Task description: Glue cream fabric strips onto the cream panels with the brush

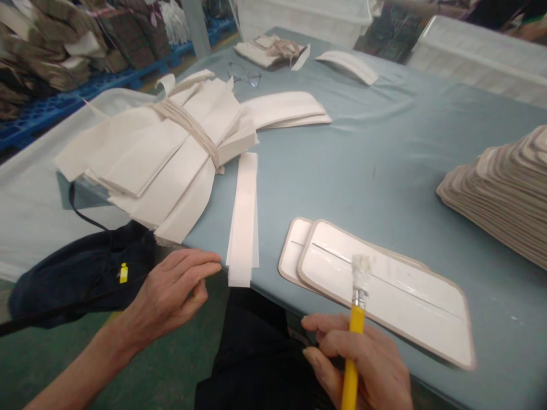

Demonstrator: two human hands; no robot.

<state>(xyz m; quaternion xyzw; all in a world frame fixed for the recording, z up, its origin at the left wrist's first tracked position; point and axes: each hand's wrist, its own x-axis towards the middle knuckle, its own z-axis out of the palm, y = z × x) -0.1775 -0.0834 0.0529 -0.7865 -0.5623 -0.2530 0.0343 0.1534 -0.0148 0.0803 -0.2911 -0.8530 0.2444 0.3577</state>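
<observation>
My right hand (363,359) is closed around the yellow handle of a brush (358,319). The brush's whitish bristles rest over the upper of two overlapping pale panels (410,302) with rounded, beige-edged corners. A dark line and glossy wet streaks run along that upper panel. My left hand (171,290) hangs at the table's front edge, fingers stretched out and holding nothing that shows. Just right of its fingertips lie narrow white strips (243,222), their near ends jutting past the edge.
A big bundle of cream pieces (171,142) tied with a band covers the table's left. Curved cream pieces (290,108) and eyeglasses (244,75) lie behind it. At right stands a tall stack of beige-edged panels (504,188). White crates (303,20) line the back. A dark bag (85,273) hangs left.
</observation>
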